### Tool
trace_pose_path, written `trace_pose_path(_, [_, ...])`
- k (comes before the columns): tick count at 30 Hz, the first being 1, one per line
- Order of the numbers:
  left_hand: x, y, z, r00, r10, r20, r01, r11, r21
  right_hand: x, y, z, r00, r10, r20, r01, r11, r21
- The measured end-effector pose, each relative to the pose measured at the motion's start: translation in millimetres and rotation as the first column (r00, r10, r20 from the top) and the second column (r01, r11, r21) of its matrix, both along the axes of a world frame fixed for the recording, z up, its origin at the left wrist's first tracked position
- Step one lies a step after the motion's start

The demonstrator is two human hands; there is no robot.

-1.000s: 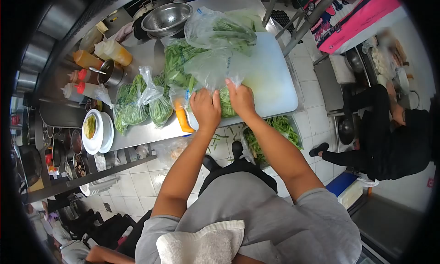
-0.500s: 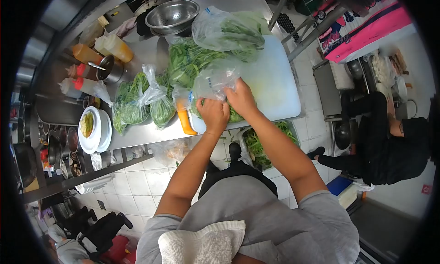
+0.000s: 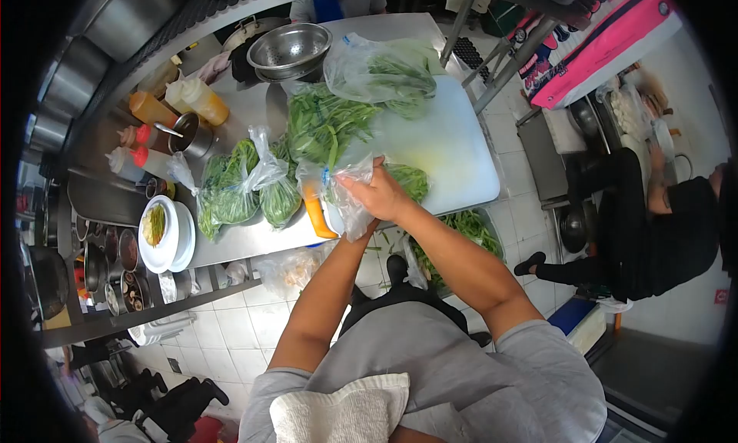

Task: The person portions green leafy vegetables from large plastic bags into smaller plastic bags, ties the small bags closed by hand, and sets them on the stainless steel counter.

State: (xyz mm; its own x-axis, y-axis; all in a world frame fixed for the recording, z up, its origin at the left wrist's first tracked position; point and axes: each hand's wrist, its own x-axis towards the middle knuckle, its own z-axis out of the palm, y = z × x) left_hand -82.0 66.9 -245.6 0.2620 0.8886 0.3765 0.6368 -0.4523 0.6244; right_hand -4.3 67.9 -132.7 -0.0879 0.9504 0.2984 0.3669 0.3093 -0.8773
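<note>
A clear plastic bag [image 3: 352, 215] hangs bunched over the near edge of the white cutting board [image 3: 461, 147]. My right hand [image 3: 378, 194] pinches this bag from the right. My left hand [image 3: 370, 226] is at the bag's lower end, its fingers hidden by the plastic and my right hand. Cut greens [image 3: 409, 181] lie on the board just right of my hands. Beyond them is a larger pile of leafy greens [image 3: 330, 124], with a bag of greens [image 3: 380, 70] behind it. An orange handle [image 3: 317, 216] lies left of my hands, beside filled bags [image 3: 231, 193].
Stacked white plates [image 3: 163, 247], sauce bottles [image 3: 201, 101] and a pot [image 3: 191, 135] stand on the left. A metal colander [image 3: 288, 49] is at the back. Below the table edge sits a tub of greens [image 3: 461, 235]. A person in black [image 3: 653, 228] is at the right.
The plastic bag has moved off the cut greens toward me, uncovering them. My left hand has gone down behind the bag, and my right hand has shifted left and nearer.
</note>
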Motion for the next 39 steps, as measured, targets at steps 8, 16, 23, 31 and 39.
trace_pose_path(8, [-6.4, 0.8, 14.4, 0.993, -0.100, 0.054, 0.102, 0.994, -0.030, 8.5, 43.4, 25.8, 0.478, -0.515, -0.712, 0.110, 0.839, -0.533])
trace_pose_path(16, [-15.8, -6.6, 30.8, 0.982, -0.180, 0.058, 0.188, 0.955, -0.231, -12.1, 49.2, 29.2, 0.951, -0.236, -0.197, 0.149, 0.914, -0.378])
trace_pose_path(23, [-14.5, -6.7, 46.2, 0.967, -0.218, 0.128, 0.232, 0.966, -0.113, -4.4, 58.6, 35.6, 0.754, -0.394, -0.526, 0.003, 0.803, -0.596])
trace_pose_path(31, [-12.0, -2.7, 65.4, 0.956, -0.281, -0.081, 0.215, 0.863, -0.457, -13.1, 59.7, 25.3, 0.823, -0.338, -0.457, 0.003, 0.806, -0.592])
trace_pose_path(39, [-6.1, 1.7, 77.0, 0.979, -0.178, -0.101, 0.176, 0.984, -0.021, -55.9, -10.7, 45.5, 0.894, 0.117, 0.433, 0.047, 0.936, -0.349])
